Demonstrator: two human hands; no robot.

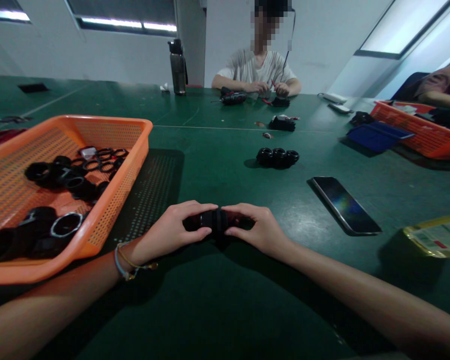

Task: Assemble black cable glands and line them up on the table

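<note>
My left hand (pixel 172 230) and my right hand (pixel 255 230) meet over the green table (pixel 217 310), both closed around one short black cylindrical part (pixel 214 220) made of ring-shaped pieces. The left fingers grip its left end, the right fingers its right end. Thread bracelets circle my left wrist. An orange perforated basket (pixel 108 200) at my left holds several black rings and ring-shaped parts, a few with silver rims. A row of black ring parts (pixel 277 156) lies farther out on the table.
A dark phone (pixel 345 204) lies face up at my right. A yellow-edged tray (pixel 435 235) sits at the right edge. Across the table a person in a light shirt handles small parts beside a dark bottle (pixel 178 67). Another orange basket (pixel 420 127) and a blue pad stand far right.
</note>
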